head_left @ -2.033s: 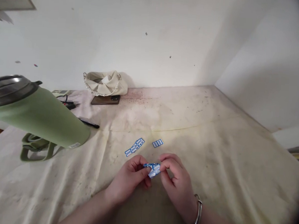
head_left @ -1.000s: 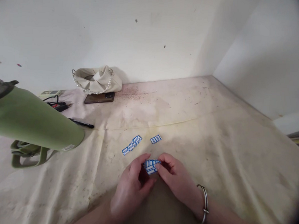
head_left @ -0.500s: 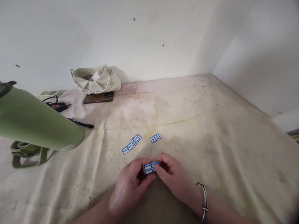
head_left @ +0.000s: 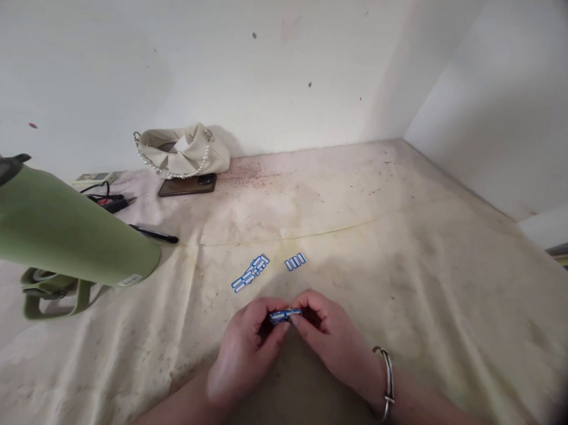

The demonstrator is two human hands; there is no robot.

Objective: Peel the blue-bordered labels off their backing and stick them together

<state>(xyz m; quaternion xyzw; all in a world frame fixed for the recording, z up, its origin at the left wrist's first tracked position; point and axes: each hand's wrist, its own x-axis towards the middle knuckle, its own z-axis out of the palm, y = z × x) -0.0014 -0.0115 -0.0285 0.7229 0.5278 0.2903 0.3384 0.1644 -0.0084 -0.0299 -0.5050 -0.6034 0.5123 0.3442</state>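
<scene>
Between the fingertips of both hands is a small blue-edged white block piece (head_left: 281,315), partly covered by the fingers. My left hand (head_left: 247,345) pinches its left end with thumb and fingers. The right end is gripped by my right hand (head_left: 327,327), which has a silver bracelet (head_left: 389,385) at the wrist. Beyond the hands, a flat blue-and-white piece (head_left: 250,273) of joined segments lies on the cloth. To its right rests a smaller striped blue-and-white piece (head_left: 295,262). Neither loose piece is touched by a hand.
A large green tumbler (head_left: 66,225) stands at the left, with a green strap (head_left: 57,307) by its base. Behind it are a black pen (head_left: 155,233), a phone (head_left: 188,186) and a cream bag (head_left: 186,152) with a beaded chain. White walls border the cloth-covered table (head_left: 405,277).
The held piece has tilted, so that its broad face shows less and a thinner side faces me. Both hands have shifted only slightly. The loose pieces have stayed put.
</scene>
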